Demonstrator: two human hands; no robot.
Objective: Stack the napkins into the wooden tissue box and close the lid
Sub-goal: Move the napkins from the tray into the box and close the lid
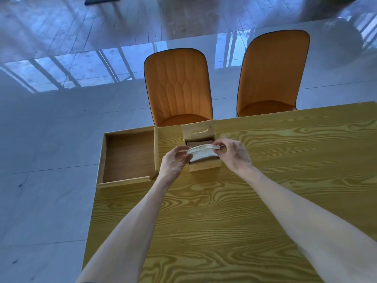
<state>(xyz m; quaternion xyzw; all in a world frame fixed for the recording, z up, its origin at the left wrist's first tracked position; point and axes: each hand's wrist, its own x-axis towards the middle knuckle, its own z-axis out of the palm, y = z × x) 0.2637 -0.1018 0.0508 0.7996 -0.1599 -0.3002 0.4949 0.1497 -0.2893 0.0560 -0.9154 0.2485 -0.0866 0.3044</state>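
A small wooden tissue box [204,167] stands open near the far left part of the table. Its lid [199,130], with a curved slot, is tipped up at the back. A stack of white napkins [202,153] is held bowed just over the box opening. My left hand [173,161] pinches the stack's left end and my right hand [234,153] pinches its right end. The box interior under the napkins is mostly hidden.
A shallow wooden tray [127,158] hangs over the table's left edge, right beside the box. The yellow wood-grain table [265,201] stretches toward me and to the right. Two orange chairs [178,86] [272,74] stand behind the table's far edge on a glossy floor.
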